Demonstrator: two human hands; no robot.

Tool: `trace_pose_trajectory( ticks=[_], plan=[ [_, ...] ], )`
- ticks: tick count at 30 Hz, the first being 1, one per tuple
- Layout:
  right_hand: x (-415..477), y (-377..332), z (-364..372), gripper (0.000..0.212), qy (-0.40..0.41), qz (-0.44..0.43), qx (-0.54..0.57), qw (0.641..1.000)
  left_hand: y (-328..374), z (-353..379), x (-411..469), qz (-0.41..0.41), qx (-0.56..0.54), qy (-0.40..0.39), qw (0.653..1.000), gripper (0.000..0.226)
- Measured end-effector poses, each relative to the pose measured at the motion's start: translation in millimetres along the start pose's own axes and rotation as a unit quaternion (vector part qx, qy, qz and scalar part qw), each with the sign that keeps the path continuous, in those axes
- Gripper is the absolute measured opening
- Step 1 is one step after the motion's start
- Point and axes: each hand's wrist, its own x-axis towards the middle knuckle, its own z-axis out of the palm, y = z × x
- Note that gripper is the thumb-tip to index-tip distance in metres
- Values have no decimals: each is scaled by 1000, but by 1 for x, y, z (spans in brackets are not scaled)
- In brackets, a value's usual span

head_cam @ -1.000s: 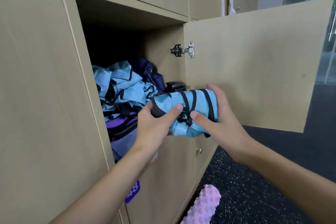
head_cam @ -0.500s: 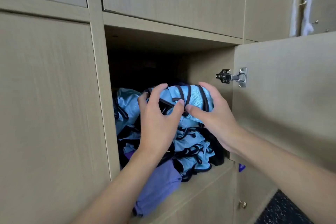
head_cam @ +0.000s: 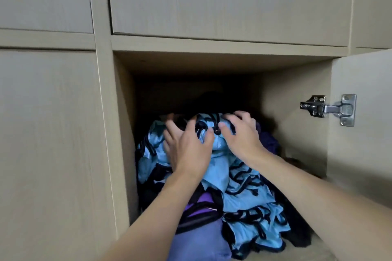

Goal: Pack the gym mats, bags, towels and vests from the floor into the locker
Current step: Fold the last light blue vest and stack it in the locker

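The open locker (head_cam: 297, 112) holds a heap of light blue vests with black trim (head_cam: 250, 199) over a purple bag (head_cam: 197, 237). On top of the heap sits a rolled blue vest (head_cam: 212, 131). My left hand (head_cam: 188, 148) lies against its left side, thumb on the front and fingers spread behind. My right hand (head_cam: 241, 133) covers its right side with curled fingers on top and thumb on the front. The locker's back is dark.
The locker door (head_cam: 364, 129) stands open at the right on a metal hinge (head_cam: 328, 109). Closed beige locker doors (head_cam: 48, 144) surround the opening at left and above. A dark purple item (head_cam: 268, 140) lies behind my right hand.
Both hands have carried the rolled vest from outside the locker in onto the top of the heap. My view has moved closer and faces the opening straight on.
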Motion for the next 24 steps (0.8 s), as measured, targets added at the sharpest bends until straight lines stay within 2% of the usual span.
trace_pose_trajectory(
  ticks=[2,4,7,12,15,21,24],
  plan=[
    [-1,6,6,49,-34,-22,-40,998,-7,8,1,21,76,22,997,51],
    [-1,10,10,55,-57,-35,-16,998,-17,15,5,21,94,-2,995,55],
    [-1,20,20,58,-73,-20,50,996,-31,27,4,26,101,-17,994,58],
    [-9,30,38,60,-69,11,133,989,-42,34,-4,58,24,7,998,49],
    [-10,33,41,59,-78,29,170,982,-50,42,-1,84,68,3,994,50],
    [-14,37,49,57,-114,43,150,981,-58,53,-3,57,113,-21,992,48],
    [-18,39,46,53,-126,42,178,975,-61,52,-3,52,113,-30,992,49]
  ],
)
